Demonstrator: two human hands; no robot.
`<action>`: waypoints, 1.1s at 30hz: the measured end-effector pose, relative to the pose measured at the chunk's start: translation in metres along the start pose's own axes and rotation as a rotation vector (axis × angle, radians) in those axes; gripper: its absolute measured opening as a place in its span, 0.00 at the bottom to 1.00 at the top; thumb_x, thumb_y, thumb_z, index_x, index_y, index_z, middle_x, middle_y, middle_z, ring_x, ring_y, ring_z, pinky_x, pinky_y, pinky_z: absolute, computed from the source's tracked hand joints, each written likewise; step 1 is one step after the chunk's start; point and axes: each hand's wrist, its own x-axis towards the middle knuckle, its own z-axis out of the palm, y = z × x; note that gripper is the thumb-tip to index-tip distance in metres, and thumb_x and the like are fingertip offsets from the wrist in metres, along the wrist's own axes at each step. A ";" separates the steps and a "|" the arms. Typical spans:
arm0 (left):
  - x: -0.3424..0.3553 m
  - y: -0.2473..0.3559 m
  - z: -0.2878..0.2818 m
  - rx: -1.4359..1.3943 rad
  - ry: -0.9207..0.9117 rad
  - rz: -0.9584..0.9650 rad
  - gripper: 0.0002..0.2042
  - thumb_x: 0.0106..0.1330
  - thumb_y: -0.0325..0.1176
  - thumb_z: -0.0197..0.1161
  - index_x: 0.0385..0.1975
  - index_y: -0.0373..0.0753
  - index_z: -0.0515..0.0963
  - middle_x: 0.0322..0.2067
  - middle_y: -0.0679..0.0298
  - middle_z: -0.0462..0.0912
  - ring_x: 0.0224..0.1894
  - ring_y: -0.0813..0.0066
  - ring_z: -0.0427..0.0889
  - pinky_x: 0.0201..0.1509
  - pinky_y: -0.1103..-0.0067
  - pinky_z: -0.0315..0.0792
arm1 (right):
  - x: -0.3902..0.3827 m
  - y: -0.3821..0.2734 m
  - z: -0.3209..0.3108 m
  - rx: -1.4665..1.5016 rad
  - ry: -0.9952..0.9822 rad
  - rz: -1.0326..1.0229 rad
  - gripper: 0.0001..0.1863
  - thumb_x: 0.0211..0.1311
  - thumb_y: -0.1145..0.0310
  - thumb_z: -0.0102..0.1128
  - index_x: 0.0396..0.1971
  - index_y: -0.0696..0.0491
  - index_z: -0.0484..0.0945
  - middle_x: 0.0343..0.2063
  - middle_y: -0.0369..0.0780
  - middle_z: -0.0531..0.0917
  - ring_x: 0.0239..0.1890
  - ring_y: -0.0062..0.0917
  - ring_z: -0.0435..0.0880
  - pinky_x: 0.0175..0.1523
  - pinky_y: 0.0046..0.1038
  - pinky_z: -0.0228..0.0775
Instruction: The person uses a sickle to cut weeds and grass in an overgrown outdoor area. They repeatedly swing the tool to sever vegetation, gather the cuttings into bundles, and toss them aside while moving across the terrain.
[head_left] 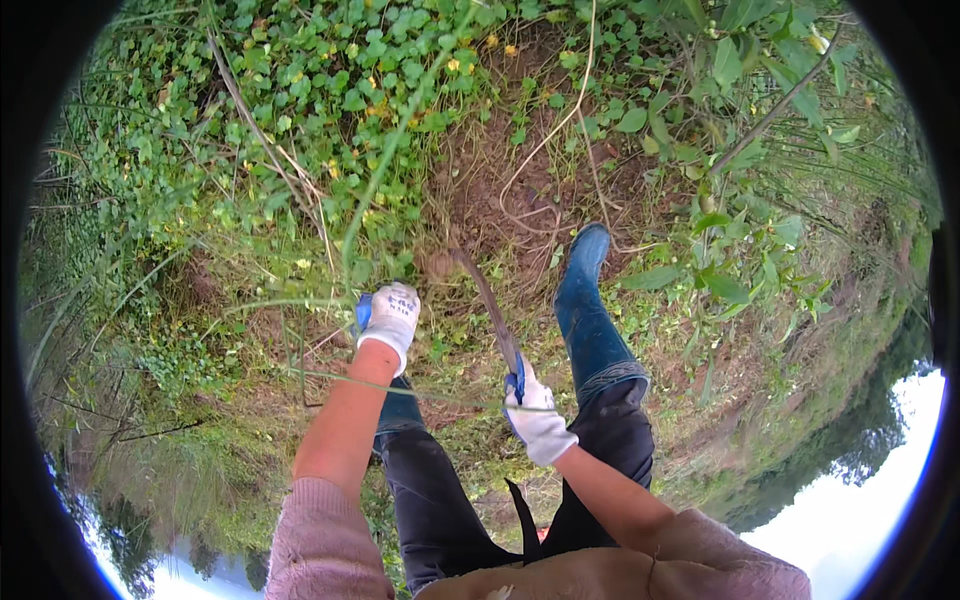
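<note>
Slanting from lower right to upper left at the frame's centre, the long dark curved blade with a blue handle (490,305) points its tip at the bare brown soil (520,190). The right hand in a white work glove (537,420) is clenched round the handle. The left hand, also white-gloved (391,318), is curled shut — apparently gripping thin green stems (385,170) left of the blade.

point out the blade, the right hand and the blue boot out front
blade (487,300): head view, on the middle of the long curved metal part.
right hand (537,420): head view, on the back of the white glove gripping the handle.
blue boot (583,290): head view, on the boot's shaft below the toe.
</note>
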 end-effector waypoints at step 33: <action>0.121 -0.091 -0.084 -0.233 0.290 -0.459 0.07 0.53 0.27 0.53 0.29 0.38 0.78 0.31 0.54 0.79 0.35 0.65 0.79 0.37 0.76 0.74 | 0.124 -0.115 -0.053 0.012 0.341 -0.583 0.23 0.54 0.70 0.45 0.53 0.50 0.58 0.26 0.48 0.76 0.27 0.41 0.75 0.36 0.37 0.67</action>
